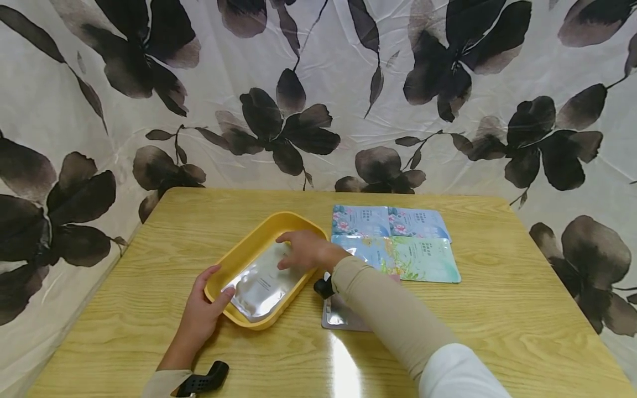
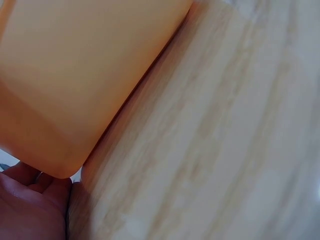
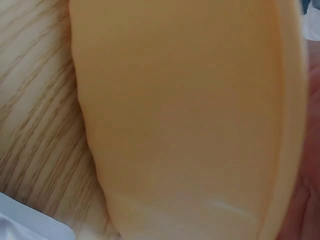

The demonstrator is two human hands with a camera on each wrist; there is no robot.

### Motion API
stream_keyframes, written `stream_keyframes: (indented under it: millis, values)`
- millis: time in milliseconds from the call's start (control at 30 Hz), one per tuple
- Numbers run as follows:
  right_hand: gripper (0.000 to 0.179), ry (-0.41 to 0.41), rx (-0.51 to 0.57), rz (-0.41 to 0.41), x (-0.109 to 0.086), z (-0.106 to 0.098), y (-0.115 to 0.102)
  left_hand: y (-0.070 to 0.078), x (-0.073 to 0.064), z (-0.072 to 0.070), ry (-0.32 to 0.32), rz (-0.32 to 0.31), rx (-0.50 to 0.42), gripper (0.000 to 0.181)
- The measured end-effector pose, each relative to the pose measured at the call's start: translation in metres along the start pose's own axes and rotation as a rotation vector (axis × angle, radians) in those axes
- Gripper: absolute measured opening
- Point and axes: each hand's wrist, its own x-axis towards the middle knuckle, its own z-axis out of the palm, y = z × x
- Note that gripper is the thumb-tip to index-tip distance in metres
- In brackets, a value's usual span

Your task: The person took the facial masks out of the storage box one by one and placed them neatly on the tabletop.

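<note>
A yellow plastic tray (image 1: 234, 264) stands slanted on the table, a silver foil packet (image 1: 264, 284) lying flat inside it. My left hand (image 1: 201, 309) grips the tray's near left corner, thumb over the rim and fingers along the outside. In the left wrist view, that hand (image 2: 35, 200) shows below the tray's outer wall (image 2: 75, 90). My right hand (image 1: 306, 250) reaches over the right rim, fingers spread loosely above the packet's far part. The tray's side wall (image 3: 180, 110) fills most of the right wrist view and hides much of the right hand (image 3: 305, 200).
Right of the tray lie flat printed packets in rows, two blue floral ones (image 1: 360, 220) (image 1: 418, 222), a blue-yellow one (image 1: 375, 249) and a green one (image 1: 428, 260). A silver packet (image 1: 343, 318) lies nearer, partly under my right forearm. A floral curtain (image 1: 318, 83) hangs behind the wooden table (image 1: 522, 309).
</note>
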Motion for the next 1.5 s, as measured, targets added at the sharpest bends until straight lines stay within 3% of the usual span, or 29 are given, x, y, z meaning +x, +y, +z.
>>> stream_keyframes:
  millis: [233, 467, 667, 900, 1233, 1500]
  values:
    - [0.063, -0.032, -0.021, 0.057, 0.000, 0.001, -0.002, 0.001, 0.000, 0.000, 0.010, -0.011, 0.035, 0.059]
    - [0.064, -0.047, 0.016, 0.075, 0.000, 0.001, -0.002, 0.000, 0.000, 0.001, -0.003, 0.013, -0.044, 0.057]
    - [0.058, -0.036, 0.103, 0.029, -0.001, -0.001, 0.000, 0.000, 0.000, 0.002, -0.006, 0.014, -0.035, 0.057]
    - [0.050, -0.083, 0.174, -0.053, -0.003, -0.002, 0.001, 0.001, -0.001, 0.001, -0.024, 0.002, -0.044, 0.057]
    - [0.056, -0.076, 0.219, -0.163, -0.007, -0.004, -0.007, 0.001, 0.000, 0.001, -0.014, -0.013, -0.022, 0.057]
    - [0.050, -0.079, 0.301, -0.165, -0.011, -0.006, -0.015, 0.000, 0.000, 0.000, -0.027, -0.032, 0.013, 0.060]
